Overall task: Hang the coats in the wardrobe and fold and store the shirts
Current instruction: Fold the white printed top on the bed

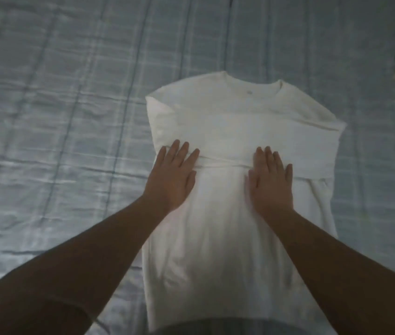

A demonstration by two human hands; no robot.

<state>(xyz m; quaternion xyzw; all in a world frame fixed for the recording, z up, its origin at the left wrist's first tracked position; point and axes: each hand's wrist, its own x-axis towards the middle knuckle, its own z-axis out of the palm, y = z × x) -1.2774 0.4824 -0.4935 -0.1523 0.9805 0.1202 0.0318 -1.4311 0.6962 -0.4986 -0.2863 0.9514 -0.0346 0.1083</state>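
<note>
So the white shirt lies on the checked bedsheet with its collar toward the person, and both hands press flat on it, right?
No. The head view shows the collar of the white shirt at the far end, away from the person. The rest holds: it lies on the checked bedsheet, and the left hand and right hand press flat on it.

Bare forearms (pixel 94 250) and bare hands (pixel 172 175)

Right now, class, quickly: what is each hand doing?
Left hand: open, fingers straight, pressing flat on the white shirt.
Right hand: open, fingers straight, pressing flat on the same shirt; holding nothing.
</note>
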